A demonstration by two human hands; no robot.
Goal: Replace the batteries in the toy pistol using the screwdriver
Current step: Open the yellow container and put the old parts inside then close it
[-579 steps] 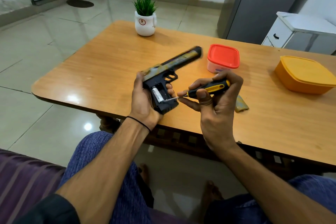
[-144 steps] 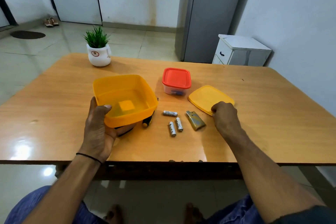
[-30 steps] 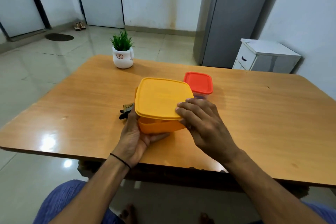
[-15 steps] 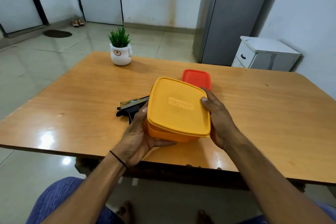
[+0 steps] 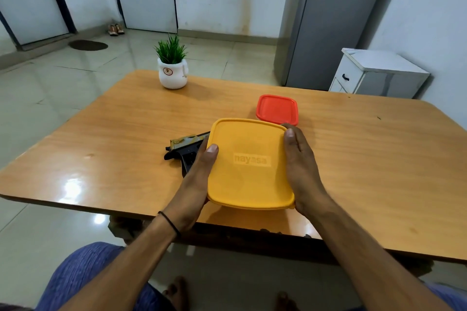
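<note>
I hold a yellow container (image 5: 250, 164) with its lid on between both hands, above the near part of the wooden table (image 5: 353, 159). My left hand (image 5: 199, 174) grips its left side, thumb on the lid. My right hand (image 5: 300, 169) clasps its right side. The black and camouflage toy pistol (image 5: 185, 148) lies on the table just left of the container, partly hidden behind my left hand. The screwdriver, the batteries and the battery cover are out of sight.
A small container with a red lid (image 5: 277, 109) stands right behind the yellow one. A white pot with a green plant (image 5: 172, 68) sits at the far left of the table. A white cabinet (image 5: 374, 73) and a grey fridge (image 5: 326, 20) stand beyond.
The lid went onto the yellow container and my right hand shifted from pressing its top to clasping its right side. The container has tilted its lid toward me, uncovering more of the pistol.
</note>
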